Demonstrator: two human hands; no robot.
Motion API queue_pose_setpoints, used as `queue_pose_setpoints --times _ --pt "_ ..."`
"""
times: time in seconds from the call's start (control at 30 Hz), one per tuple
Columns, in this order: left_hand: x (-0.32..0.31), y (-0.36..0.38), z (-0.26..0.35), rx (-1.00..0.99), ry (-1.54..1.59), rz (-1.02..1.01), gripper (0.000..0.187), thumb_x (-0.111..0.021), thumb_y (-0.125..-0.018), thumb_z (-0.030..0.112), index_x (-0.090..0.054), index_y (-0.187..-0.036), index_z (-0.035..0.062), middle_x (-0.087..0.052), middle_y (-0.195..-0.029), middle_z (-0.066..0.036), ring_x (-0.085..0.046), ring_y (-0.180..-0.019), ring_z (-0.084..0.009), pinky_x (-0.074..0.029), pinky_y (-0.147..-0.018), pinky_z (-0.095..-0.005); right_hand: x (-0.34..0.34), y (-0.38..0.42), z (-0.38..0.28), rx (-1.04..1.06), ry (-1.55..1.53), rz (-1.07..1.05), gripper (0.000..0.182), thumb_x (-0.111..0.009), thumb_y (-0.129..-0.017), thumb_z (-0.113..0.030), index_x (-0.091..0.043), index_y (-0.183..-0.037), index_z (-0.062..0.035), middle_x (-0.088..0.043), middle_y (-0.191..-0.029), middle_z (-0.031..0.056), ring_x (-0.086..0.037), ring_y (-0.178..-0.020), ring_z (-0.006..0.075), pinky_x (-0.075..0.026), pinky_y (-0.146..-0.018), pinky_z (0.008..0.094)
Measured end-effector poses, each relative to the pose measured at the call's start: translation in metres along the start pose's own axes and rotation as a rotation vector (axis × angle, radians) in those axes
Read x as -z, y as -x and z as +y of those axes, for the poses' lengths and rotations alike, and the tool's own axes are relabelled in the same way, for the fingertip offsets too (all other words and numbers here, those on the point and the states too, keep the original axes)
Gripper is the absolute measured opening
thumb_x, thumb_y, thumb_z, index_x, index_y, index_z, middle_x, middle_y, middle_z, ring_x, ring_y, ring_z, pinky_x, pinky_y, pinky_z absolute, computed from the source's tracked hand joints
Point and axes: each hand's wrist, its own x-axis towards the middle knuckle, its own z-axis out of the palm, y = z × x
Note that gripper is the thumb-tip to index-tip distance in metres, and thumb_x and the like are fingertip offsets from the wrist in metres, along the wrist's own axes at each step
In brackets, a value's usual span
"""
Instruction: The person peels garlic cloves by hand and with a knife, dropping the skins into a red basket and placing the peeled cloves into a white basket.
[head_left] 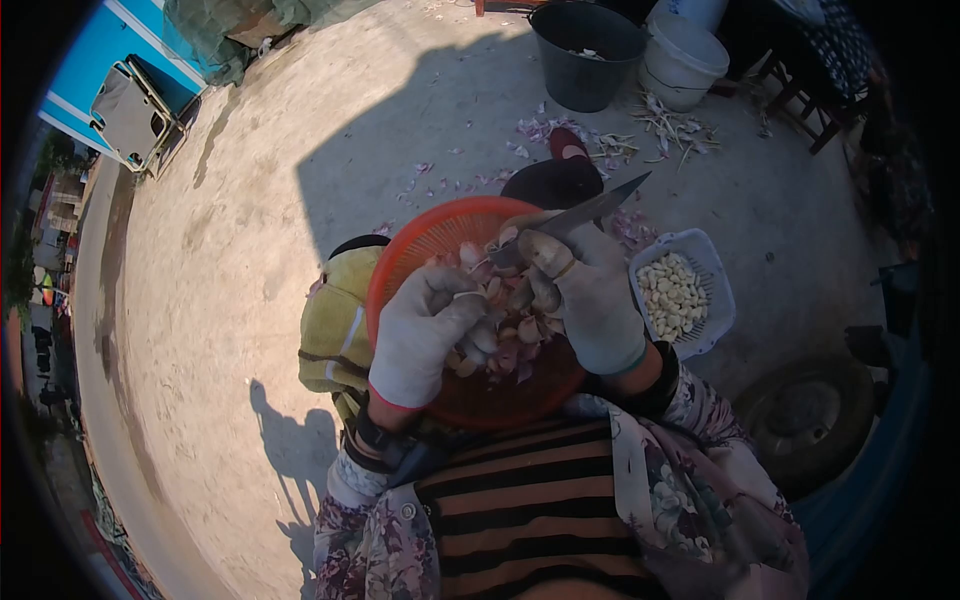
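Note:
An orange-red basket rests on my lap with garlic cloves and loose skins in it. My right hand, in a whitish glove with worn fingertips, is closed around a knife whose blade points up and to the right. Over the left part of the basket, my left hand, also gloved, has its fingers pinched together; what they hold is too small to name. Right of my right hand, a white basket contains peeled garlic cloves.
A black bucket and a white bucket stand ahead, near scattered skins and stalks. At the right lies a tire. A folding chair leans at the upper left. A wooden stool is at the upper right.

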Motion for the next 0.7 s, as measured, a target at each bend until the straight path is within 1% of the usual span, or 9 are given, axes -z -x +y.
queue_pose_setpoints --times 0.03,0.13,0.23,0.33,0.43,0.53,0.63,0.7 --pt "-0.002 0.001 0.001 -0.018 -0.019 0.036 0.016 -0.056 -0.094 0.005 -0.05 -0.107 -0.0025 -0.067 -0.081 -0.013 -0.062 -0.058 -0.0145 -0.05 -0.052 -0.0243 0.001 0.001 -0.001 0.035 0.077 0.012 0.019 -0.059 -0.098 -0.013 -0.066 -0.109 0.0001 -0.067 -0.08 0.003 -0.056 -0.06 0.0026 -0.045 -0.053 0.0193" --pt "-0.002 -0.001 -0.001 -0.064 0.032 0.083 0.018 -0.055 -0.094 0.004 -0.05 -0.109 -0.0036 -0.068 -0.084 -0.014 -0.063 -0.059 -0.0152 -0.052 -0.053 -0.0245 0.002 0.001 0.005 0.097 0.194 0.044 0.018 -0.059 -0.098 -0.012 -0.067 -0.108 -0.0001 -0.068 -0.082 0.0033 -0.057 -0.061 0.0032 -0.046 -0.054 0.0199" --pt "0.002 -0.001 -0.003 -0.143 -0.052 0.104 0.021 -0.056 -0.094 0.003 -0.05 -0.113 -0.0043 -0.068 -0.085 -0.015 -0.063 -0.059 -0.0146 -0.052 -0.054 -0.0235 0.0 0.005 0.001 0.087 0.207 -0.04 0.018 -0.058 -0.098 -0.011 -0.066 -0.11 -0.0003 -0.068 -0.083 0.0032 -0.057 -0.062 0.0033 -0.046 -0.054 0.0204" --pt "0.001 0.002 0.002 -0.117 -0.136 0.13 0.024 -0.056 -0.095 0.005 -0.05 -0.115 -0.0048 -0.068 -0.084 -0.014 -0.062 -0.059 -0.0134 -0.052 -0.054 -0.0231 -0.005 0.008 -0.003 0.012 0.172 -0.082 0.019 -0.058 -0.097 -0.011 -0.065 -0.112 -0.001 -0.068 -0.084 0.0027 -0.056 -0.061 0.0032 -0.046 -0.054 0.0203" --pt "0.003 0.005 0.007 -0.066 -0.107 0.098 0.02 -0.057 -0.096 0.008 -0.053 -0.112 -0.004 -0.068 -0.085 -0.012 -0.06 -0.058 -0.0106 -0.048 -0.051 -0.0216 -0.002 0.006 -0.002 -0.02 0.191 -0.123 0.021 -0.058 -0.097 -0.01 -0.064 -0.114 -0.0013 -0.068 -0.086 0.0029 -0.055 -0.061 0.0032 -0.046 -0.053 0.0202" --pt "0.007 0.001 0.002 -0.159 -0.132 0.18 0.015 -0.056 -0.096 0.01 -0.057 -0.106 -0.0021 -0.066 -0.083 -0.009 -0.056 -0.057 -0.008 -0.043 -0.049 -0.0201 -0.001 0.006 -0.002 -0.034 0.223 -0.091 0.021 -0.059 -0.096 -0.01 -0.065 -0.115 -0.0021 -0.068 -0.086 0.0028 -0.055 -0.061 0.0032 -0.046 -0.054 0.0207" --pt "0.012 -0.001 -0.002 -0.193 -0.153 0.198 0.015 -0.059 -0.095 0.013 -0.06 -0.103 -0.0005 -0.064 -0.081 -0.005 -0.054 -0.06 -0.007 -0.04 -0.052 -0.0204 -0.001 0.005 0.005 0.029 0.21 -0.12 0.026 -0.059 -0.097 -0.017 -0.064 -0.113 0.0028 -0.066 -0.083 0.0048 -0.056 -0.055 0.0066 -0.046 -0.049 0.0208" --pt "0.021 -0.005 -0.009 -0.156 0.061 0.123 0.015 -0.062 -0.094 0.013 -0.064 -0.101 -0.0004 -0.066 -0.086 -0.002 -0.057 -0.071 -0.0072 -0.045 -0.061 -0.0218 -0.004 0.006 0.008 0.003 0.163 -0.174 0.026 -0.058 -0.098 -0.018 -0.064 -0.114 0.0021 -0.066 -0.083 0.0043 -0.056 -0.056 0.0059 -0.046 -0.051 0.0208"
